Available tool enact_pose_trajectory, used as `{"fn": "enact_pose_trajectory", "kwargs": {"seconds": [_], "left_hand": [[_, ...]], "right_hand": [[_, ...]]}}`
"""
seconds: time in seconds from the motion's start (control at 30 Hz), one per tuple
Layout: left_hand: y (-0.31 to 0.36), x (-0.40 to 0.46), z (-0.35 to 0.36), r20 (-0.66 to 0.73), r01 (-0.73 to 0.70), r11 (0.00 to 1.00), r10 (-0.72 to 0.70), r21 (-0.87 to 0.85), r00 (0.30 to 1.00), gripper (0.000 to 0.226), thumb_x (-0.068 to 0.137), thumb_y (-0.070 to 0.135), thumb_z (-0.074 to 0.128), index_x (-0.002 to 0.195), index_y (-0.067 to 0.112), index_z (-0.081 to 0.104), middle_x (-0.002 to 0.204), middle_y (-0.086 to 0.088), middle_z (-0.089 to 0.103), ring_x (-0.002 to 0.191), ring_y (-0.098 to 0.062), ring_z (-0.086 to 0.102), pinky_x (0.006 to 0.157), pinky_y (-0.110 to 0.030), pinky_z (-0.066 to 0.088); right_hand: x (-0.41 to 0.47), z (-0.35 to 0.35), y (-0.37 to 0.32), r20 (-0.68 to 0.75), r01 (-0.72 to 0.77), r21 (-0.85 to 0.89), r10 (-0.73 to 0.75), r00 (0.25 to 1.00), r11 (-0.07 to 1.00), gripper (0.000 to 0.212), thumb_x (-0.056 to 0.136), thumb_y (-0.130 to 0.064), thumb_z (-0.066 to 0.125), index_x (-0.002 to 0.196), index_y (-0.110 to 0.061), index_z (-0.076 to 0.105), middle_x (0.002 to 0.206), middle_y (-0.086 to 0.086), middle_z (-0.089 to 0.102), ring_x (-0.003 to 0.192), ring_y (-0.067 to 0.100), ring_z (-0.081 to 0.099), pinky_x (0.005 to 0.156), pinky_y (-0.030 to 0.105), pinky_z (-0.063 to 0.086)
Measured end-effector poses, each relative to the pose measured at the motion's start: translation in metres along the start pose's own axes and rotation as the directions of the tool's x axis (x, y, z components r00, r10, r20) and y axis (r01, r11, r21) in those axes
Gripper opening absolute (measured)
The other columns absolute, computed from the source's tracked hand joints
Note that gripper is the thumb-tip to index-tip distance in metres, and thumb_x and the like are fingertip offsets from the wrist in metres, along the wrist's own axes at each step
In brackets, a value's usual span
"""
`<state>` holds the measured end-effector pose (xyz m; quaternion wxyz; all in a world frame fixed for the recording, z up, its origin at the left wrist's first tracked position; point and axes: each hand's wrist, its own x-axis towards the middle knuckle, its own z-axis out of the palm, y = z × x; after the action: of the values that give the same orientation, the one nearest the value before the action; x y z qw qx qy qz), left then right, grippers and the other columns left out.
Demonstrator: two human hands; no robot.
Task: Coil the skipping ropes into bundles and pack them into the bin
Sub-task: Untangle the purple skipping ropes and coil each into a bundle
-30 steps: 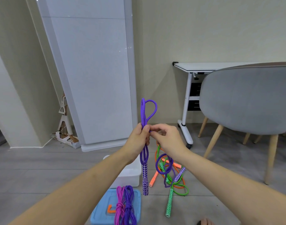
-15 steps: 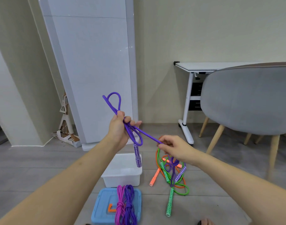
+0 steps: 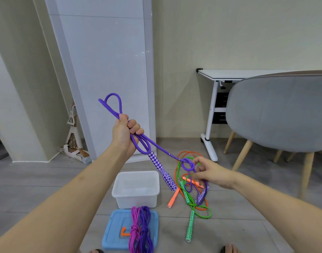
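Head view: left hand (image 3: pixel 124 133) grips folded purple rope (image 3: pixel 138 141), raised above white bin (image 3: pixel 136 189); right hand (image 3: pixel 211 173) pinches rope's trailing strand lower right.

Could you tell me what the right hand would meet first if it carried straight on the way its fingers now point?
Probably the purple rope looped right at the right hand's fingertips; further left hangs its purple handle, though depth is unclear.

no legible txt, labels or nos.
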<state>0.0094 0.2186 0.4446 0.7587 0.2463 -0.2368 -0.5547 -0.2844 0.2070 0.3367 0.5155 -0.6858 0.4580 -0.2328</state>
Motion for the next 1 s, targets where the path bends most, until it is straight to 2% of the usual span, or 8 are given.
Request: {"fn": "enact_pose_trajectory", "kwargs": {"seconds": [0.17,0.27,0.37,0.47,0.57,0.67,0.83,1.0], "left_hand": [[-0.004,-0.005,-0.007,0.038,-0.034,0.949,0.024,0.312,0.999,0.028,0.110,0.028,0.032,0.083,0.020,0.035,0.061,0.006,0.026,0.048,-0.010,0.021,0.045,-0.023,0.027],[-0.014,-0.009,-0.012,0.106,-0.048,0.833,-0.012,0.551,0.994,0.028,0.109,0.028,0.032,0.082,0.021,0.031,0.061,0.006,0.024,0.047,-0.009,0.020,0.044,-0.022,0.026],[-0.027,-0.017,-0.014,0.169,-0.070,0.718,-0.066,0.692,0.983,0.026,0.109,0.026,0.038,0.084,0.021,0.031,0.063,0.005,0.027,0.049,-0.008,0.022,0.046,-0.023,0.024],[-0.041,-0.026,-0.011,0.263,-0.103,0.658,-0.149,0.746,0.953,0.021,0.103,0.017,0.055,0.086,0.017,0.042,0.058,0.004,0.029,0.047,-0.011,0.023,0.045,-0.024,0.023],[-0.053,-0.035,-0.006,0.320,-0.137,0.576,-0.229,0.806,0.919,0.009,0.095,0.014,0.066,0.094,0.011,0.058,0.057,0.002,0.033,0.048,-0.012,0.025,0.045,-0.024,0.027],[-0.065,-0.043,0.002,0.359,-0.158,0.565,-0.264,0.810,0.895,0.011,0.090,0.015,0.073,0.100,0.012,0.069,0.062,-0.005,0.036,0.049,-0.014,0.027,0.044,-0.025,0.029],[-0.077,-0.047,0.010,0.359,-0.190,0.562,-0.208,0.805,0.910,0.013,0.089,0.016,0.075,0.102,0.014,0.074,0.061,-0.003,0.036,0.047,-0.013,0.027,0.043,-0.026,0.028],[-0.081,-0.047,0.010,0.353,-0.226,0.548,-0.136,0.805,0.926,0.016,0.087,0.019,0.077,0.097,0.006,0.074,0.058,0.002,0.044,0.046,-0.010,0.029,0.044,-0.024,0.027]], "right_hand": [[-0.002,-0.004,-0.010,-0.157,0.115,0.026,-0.109,0.982,0.993,0.011,0.094,-0.001,0.069,0.100,0.003,0.061,0.068,0.007,0.062,0.057,0.015,0.054,0.054,0.023,0.047],[-0.006,-0.005,-0.020,-0.188,0.184,0.013,-0.178,0.966,0.983,0.011,0.096,-0.006,0.069,0.103,0.002,0.068,0.076,0.012,0.061,0.059,0.014,0.052,0.055,0.024,0.047],[-0.009,-0.005,-0.032,-0.236,0.258,-0.014,-0.254,0.938,0.966,0.012,0.100,-0.009,0.062,0.109,-0.004,0.070,0.074,0.001,0.064,0.058,0.012,0.048,0.053,0.024,0.044],[-0.009,-0.004,-0.043,-0.277,0.296,0.050,-0.271,0.922,0.954,0.016,0.103,-0.006,0.056,0.113,-0.005,0.068,0.064,-0.009,0.062,0.053,0.010,0.043,0.051,0.023,0.040],[-0.008,0.002,-0.049,-0.304,0.306,0.184,-0.242,0.921,0.934,0.019,0.104,-0.007,0.054,0.116,-0.002,0.067,0.067,-0.005,0.060,0.054,0.012,0.038,0.052,0.026,0.034],[-0.007,0.008,-0.054,-0.304,0.310,0.289,-0.220,0.927,0.906,0.019,0.104,-0.006,0.052,0.114,0.002,0.067,0.069,-0.001,0.056,0.055,0.012,0.034,0.054,0.028,0.027],[-0.007,0.016,-0.069,-0.299,0.282,0.448,-0.155,0.942,0.849,0.027,0.104,-0.005,0.046,0.098,-0.010,0.072,0.066,-0.001,0.050,0.056,0.011,0.029,0.053,0.027,0.021],[-0.010,0.023,-0.075,-0.271,0.289,0.380,-0.193,0.943,0.879,0.004,0.096,-0.011,0.068,0.095,-0.011,0.064,0.062,-0.003,0.043,0.053,0.011,0.024,0.051,0.029,0.019]]}}
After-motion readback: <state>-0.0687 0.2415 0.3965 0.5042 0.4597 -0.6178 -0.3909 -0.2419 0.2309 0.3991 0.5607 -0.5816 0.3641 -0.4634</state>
